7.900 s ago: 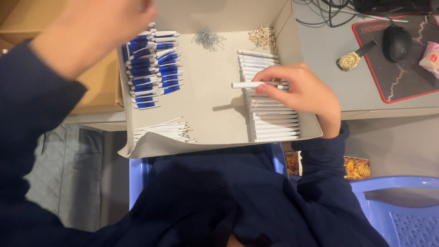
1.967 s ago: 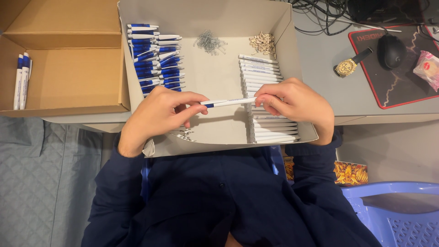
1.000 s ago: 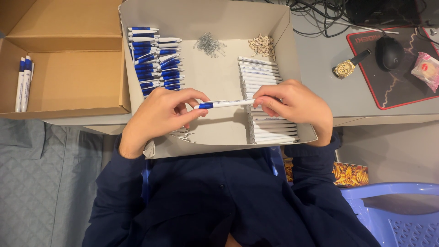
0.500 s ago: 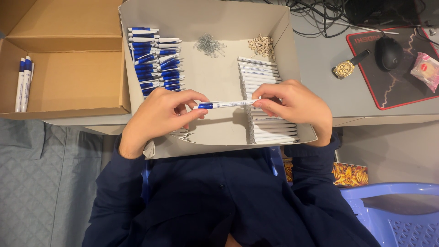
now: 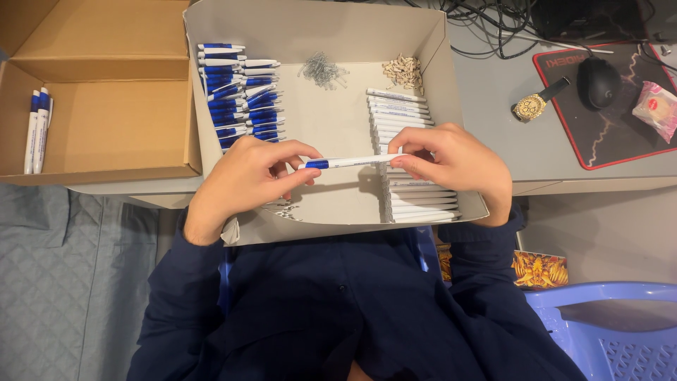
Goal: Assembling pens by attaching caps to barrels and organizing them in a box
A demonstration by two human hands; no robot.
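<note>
Little is being changed since half a second ago: the pen (image 5: 350,162) is being kept between both hands at the same spot above the grey tray (image 5: 451,85), only nudged slightly.

The left hand (image 5: 250,176) is being held with its wrist low and its fingers (image 5: 300,149) curled over the pen's blue end, thumb below, so that this end is being pinched tightly. The right hand (image 5: 455,164) is being held opposite, its fingertips closed on the white end of the same pen.

One pen is being gripped. Its long axis is running almost level from left to right, tilted very slightly upward toward the right fingertips, with the blue band just beside the left fingertips and the white barrel spanning the gap between the hands.

Beyond the left fingers, a stack of blue-and-white parts (image 5: 240,92) is lying in two columns, too many and too overlapped to be counted. Under and beyond the right fingers, a row of white barrels (image 5: 402,113) is lying, partly hidden. Farther off, one heap of metal springs (image 5: 323,70) and one heap of small pale pieces (image 5: 403,70) are lying. Three finished pens (image 5: 37,130) are resting in the cardboard box (image 5: 120,127), well left of the left hand.
</note>
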